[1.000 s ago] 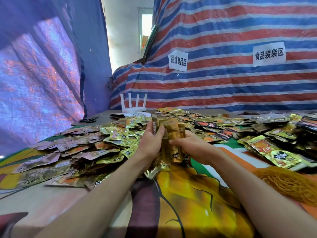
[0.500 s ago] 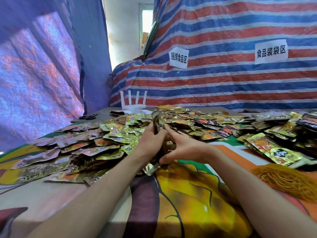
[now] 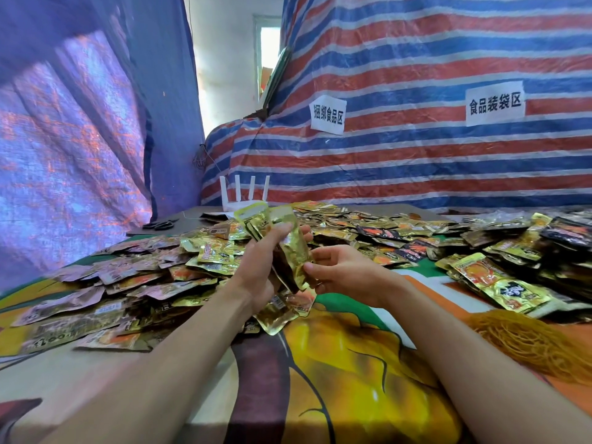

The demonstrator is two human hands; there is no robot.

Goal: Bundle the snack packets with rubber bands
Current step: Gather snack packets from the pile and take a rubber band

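Observation:
My left hand [image 3: 261, 267] grips a stack of gold snack packets [image 3: 282, 241], held upright above the table. My right hand [image 3: 344, 272] is beside it, fingertips touching the stack's lower right edge, fingers curled and partly apart. A wide heap of loose gold and dark snack packets [image 3: 160, 277] covers the table to the left and behind. More packets [image 3: 499, 283] lie at the right. A pile of yellow-orange rubber bands [image 3: 525, 341] sits at the right, near my right forearm. I see no band around the held stack.
A colourful printed cloth [image 3: 336, 379] covers the table in front of me. A white router [image 3: 245, 195] with several antennas stands at the back, black scissors [image 3: 160, 224] to its left. Striped tarpaulin with two paper signs [image 3: 328, 114] closes the rear; blue tarpaulin hangs left.
The stack rose from low over the table to upright in my left hand. My right hand slid off the stack's front to its lower right edge.

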